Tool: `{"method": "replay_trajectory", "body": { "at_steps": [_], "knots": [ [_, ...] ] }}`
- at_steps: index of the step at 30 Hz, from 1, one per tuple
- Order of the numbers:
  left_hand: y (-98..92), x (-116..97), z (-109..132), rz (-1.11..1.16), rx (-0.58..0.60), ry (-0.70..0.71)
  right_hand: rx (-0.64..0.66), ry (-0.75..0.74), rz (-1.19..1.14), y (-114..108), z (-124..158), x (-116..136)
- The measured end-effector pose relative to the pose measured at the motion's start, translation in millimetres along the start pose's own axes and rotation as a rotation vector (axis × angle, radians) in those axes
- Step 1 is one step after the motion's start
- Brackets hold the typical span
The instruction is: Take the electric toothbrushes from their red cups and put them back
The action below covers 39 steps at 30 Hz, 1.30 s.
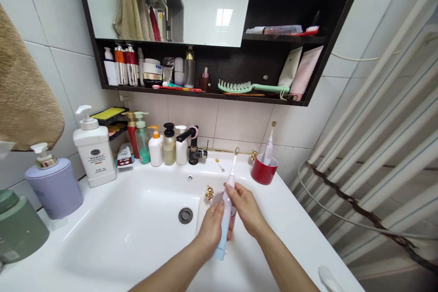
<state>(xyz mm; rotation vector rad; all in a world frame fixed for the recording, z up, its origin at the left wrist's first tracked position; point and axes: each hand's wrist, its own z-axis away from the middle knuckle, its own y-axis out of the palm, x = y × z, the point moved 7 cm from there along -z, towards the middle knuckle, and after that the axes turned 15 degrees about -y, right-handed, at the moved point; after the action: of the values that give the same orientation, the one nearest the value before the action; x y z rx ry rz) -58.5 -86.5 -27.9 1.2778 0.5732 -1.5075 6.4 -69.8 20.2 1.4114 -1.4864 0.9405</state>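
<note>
White-tiled bathroom, white washbasin [137, 237] under a mirror cabinet [222, 70], hands over the basin's right-hand part. Pink-to-blue electric toothbrush [225, 219] sits in the grip itself, between the two hands. Long axis runs from the light-blue base, nearest the body, up and away to the brush head [236, 151], which leans a little right and points beyond the grip toward the back ledge. Left hand [210, 226] is nearer the base, right hand [248, 207] nearer the neck. Left is closed on the lower-middle handle, thumb laid along it, no visible gap; right pinches the upper handle between thumb and fingers, just below the neck. Head and neck are free of both hands. Pale-rimmed cup [216, 198] is right behind the handle, mostly hidden, with a gold bear-shaped handle [209, 193] just left and beyond the grip; cannot tell if the left fingers also support the cup. Red cup [264, 173] with a second toothbrush [268, 151] stands beyond and right of the grip, black faucet [193, 150] beyond and left, drain [185, 215] left
</note>
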Motion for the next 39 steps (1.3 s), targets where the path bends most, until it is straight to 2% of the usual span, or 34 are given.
{"method": "replay_trajectory", "body": {
  "at_steps": [2, 3, 6, 8, 10, 12, 15, 18, 21, 24, 27, 30, 35, 39],
  "knots": [
    [-7.0, -7, -1, -0.029, -0.045, 0.044, 0.043, -0.053, 0.042, 4, 0, 5],
    [-11.6, -11, -1, -0.062, -0.083, 0.09, 0.022, -0.085, 0.06, 2, -2, 9],
    [-25.8, -23, 6, -0.26, -0.268, 0.282, -0.172, -0.209, 0.136, -21, -7, 18],
    [-28.1, -24, 9, -0.461, -0.37, 0.382, -0.272, -0.276, 0.21, -35, -9, 20],
    [-25.0, -17, 6, -0.676, -0.421, 0.409, -0.267, -0.301, 0.304, -39, -11, 16],
    [-22.1, -8, -1, -0.829, -0.447, 0.387, -0.2, -0.29, 0.422, -36, -12, 6],
    [-20.1, 2, -11, -0.921, -0.441, 0.324, -0.115, -0.268, 0.587, -29, -12, -11],
    [-15.4, -2, -13, -0.916, -0.405, 0.343, -0.1, -0.276, 0.696, -29, -14, -19],
    [-3.1, -21, -12, -0.917, -0.37, 0.442, -0.149, -0.298, 0.723, -37, -25, -13],
    [14.5, -51, -18, -0.948, -0.365, 0.569, -0.199, -0.336, 0.725, -50, -47, 5],
    [29.4, -80, -38, -0.962, -0.374, 0.647, -0.238, -0.391, 0.832, -63, -76, 24],
    [38.8, -99, -67, -0.972, -0.367, 0.668, -0.267, -0.401, 0.914, -74, -104, 30],
    [43.2, -107, -110, -0.995, -0.368, 0.67, -0.295, -0.352, 1.001, -87, -135, 16],
    [42.2, -106, -134, -1.011, -0.36, 0.649, -0.299, -0.293, 1.044, -94, -153, 3]
  ]
}}
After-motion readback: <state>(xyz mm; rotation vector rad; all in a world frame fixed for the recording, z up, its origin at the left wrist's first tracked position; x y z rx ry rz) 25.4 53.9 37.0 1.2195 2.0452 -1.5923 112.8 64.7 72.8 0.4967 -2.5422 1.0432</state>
